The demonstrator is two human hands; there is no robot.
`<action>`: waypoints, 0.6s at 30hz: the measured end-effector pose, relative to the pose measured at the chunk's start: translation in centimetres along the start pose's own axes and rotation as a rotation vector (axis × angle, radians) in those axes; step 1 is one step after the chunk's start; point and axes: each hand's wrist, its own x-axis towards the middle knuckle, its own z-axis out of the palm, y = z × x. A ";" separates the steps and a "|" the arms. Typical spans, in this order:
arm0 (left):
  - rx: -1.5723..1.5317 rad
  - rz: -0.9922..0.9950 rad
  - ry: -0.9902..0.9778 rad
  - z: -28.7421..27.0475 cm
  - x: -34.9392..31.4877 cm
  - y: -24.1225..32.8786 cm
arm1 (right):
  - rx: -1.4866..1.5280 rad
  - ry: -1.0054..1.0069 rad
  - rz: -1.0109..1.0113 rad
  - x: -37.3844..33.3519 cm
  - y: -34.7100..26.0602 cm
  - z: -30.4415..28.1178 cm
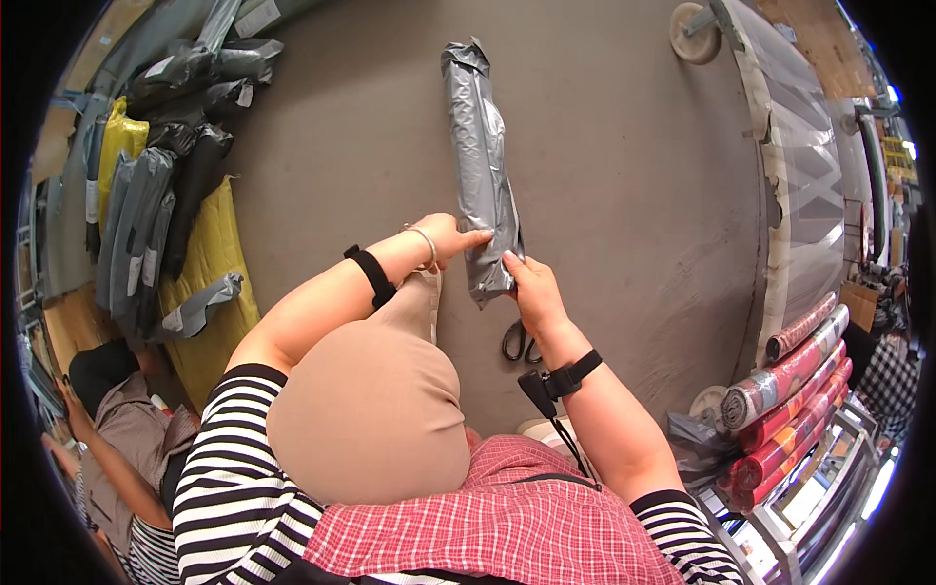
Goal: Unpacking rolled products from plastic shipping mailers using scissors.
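Note:
A long, narrow package (478, 166) in shiny grey plastic is held out in front of me, its far end pointing away. My left hand (450, 240) grips the near part from the left, with one finger lying along the plastic; its other fingers are partly hidden. On the opposite side, near the closest end, my right hand (534, 290) holds the package with the thumb on top and the fingers beneath. Just below that end, the black handles of scissors (519, 341) show on the floor, the rest hidden.
Grey, black and yellow wrapped packages (146, 214) are piled at the left. Another person (127, 439) is low at the left edge. Right of me, red plastic-wrapped rolls (790, 419) lie stacked beside a cart (799, 146) with a wheel (695, 37). Grey floor (624, 195) stretches between.

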 end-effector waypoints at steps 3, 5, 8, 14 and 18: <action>-0.370 0.122 -0.095 1.3 1.3 -1.8 | 0.080 -0.047 -0.053 0.0 0.4 -0.1; -0.291 0.229 -0.054 1.7 2.2 -2.7 | -0.301 0.066 -0.024 0.7 0.8 -0.4; -0.289 0.353 -0.014 2.7 3.3 -2.8 | -0.309 0.074 -0.115 1.1 1.8 -0.9; -0.528 0.321 -0.139 2.6 3.6 -3.5 | -0.051 0.051 -0.084 1.5 3.3 -1.1; -0.528 0.138 -0.070 2.7 3.7 -4.0 | -0.005 0.055 -0.040 2.1 4.4 -0.3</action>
